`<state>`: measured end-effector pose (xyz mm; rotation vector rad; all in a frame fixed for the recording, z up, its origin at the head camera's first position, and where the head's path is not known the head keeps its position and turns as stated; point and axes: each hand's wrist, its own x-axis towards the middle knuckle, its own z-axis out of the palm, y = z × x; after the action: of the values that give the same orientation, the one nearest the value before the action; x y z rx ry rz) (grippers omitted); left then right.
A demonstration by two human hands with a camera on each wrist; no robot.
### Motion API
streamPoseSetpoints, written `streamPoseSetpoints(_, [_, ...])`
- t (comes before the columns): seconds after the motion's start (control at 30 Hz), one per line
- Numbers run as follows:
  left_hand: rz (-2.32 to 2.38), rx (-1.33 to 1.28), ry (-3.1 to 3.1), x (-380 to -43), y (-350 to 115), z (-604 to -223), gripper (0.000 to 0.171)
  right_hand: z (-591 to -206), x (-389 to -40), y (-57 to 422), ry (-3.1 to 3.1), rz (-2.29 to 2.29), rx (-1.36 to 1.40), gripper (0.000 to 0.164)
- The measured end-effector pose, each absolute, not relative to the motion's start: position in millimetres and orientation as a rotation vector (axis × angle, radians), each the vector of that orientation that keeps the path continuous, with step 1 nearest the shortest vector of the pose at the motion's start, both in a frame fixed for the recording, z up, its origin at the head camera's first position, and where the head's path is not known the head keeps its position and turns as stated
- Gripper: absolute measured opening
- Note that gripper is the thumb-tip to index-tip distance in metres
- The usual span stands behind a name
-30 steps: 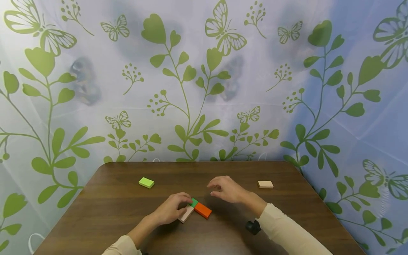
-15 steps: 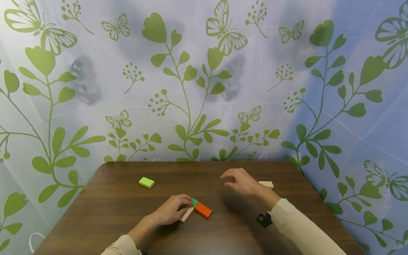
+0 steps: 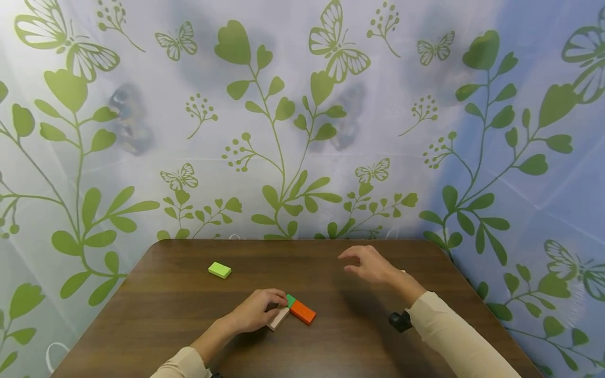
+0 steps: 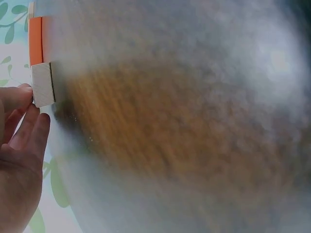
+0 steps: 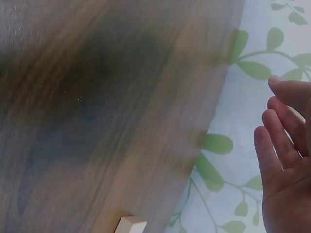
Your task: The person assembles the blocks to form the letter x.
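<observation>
My left hand (image 3: 259,311) is at a plain wooden block (image 3: 280,319), thumb at its near side and fingers curled over its far part. A green block (image 3: 291,301), partly covered by the fingertips, touches this wooden block and an orange block (image 3: 303,313), forming a corner on the table. In the left wrist view, the thumb and fingers lie against the pale end of the wooden block (image 4: 43,85). My right hand (image 3: 367,263) hovers over the table's right side, fingers loosely bent and holding nothing. Another wooden block (image 5: 131,225) is nearest it, mostly hidden by the wrist in the head view.
A lime-green block (image 3: 219,270) lies at the back left of the brown wooden table (image 3: 156,304). Behind the table's far edge hangs a pale curtain (image 3: 293,121) with green leaves and butterflies. A dark device (image 3: 400,321) hangs at the right wrist.
My right hand has moved right and toward the back, away from the joined blocks, and now covers most of the far wooden block. The left hand has stayed at its wooden block.
</observation>
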<state>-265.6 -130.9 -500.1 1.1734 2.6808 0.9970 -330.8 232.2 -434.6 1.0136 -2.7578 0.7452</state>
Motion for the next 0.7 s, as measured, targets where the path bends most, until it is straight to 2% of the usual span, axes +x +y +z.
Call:
streamPoseSetpoints(0.5, [0.940, 1.259, 2.708, -266, -131, -502, 0.021, -433, -346, 261, -2.785, 0.723, 0.883, 0.034])
streamPoseSetpoints(0.7, [0.947, 1.218, 2.712, -266, -132, -501, 0.021, -434, -351, 273, -2.803, 0.704, 0.843, 0.033])
